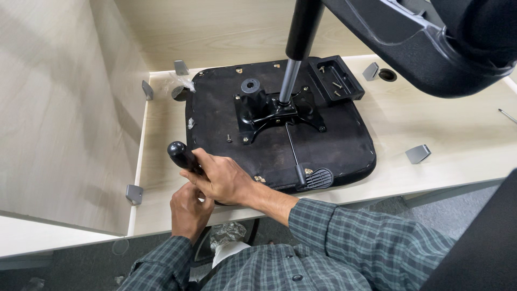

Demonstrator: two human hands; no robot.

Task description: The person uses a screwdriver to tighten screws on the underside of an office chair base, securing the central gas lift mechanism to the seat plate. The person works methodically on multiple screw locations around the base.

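An upturned black chair seat (344,145) lies on the pale wooden desk (431,118), with a black metal tilt mechanism (269,110) bolted at its middle and a gas lift cylinder (293,64) rising from it. My right hand (223,178) is wrapped around a black-handled tool (180,153) at the seat's near left corner. My left hand (188,207) sits just under it, fingers curled by the tool's lower part. A thin lever with a ribbed paddle (318,178) runs to the seat's front edge.
A small black tray (353,89) with loose screws rests at the seat's far right corner. A black chair part (431,48) hangs over the upper right. Grey metal brackets (418,153) dot the desk, and a wooden partition (59,108) stands at left.
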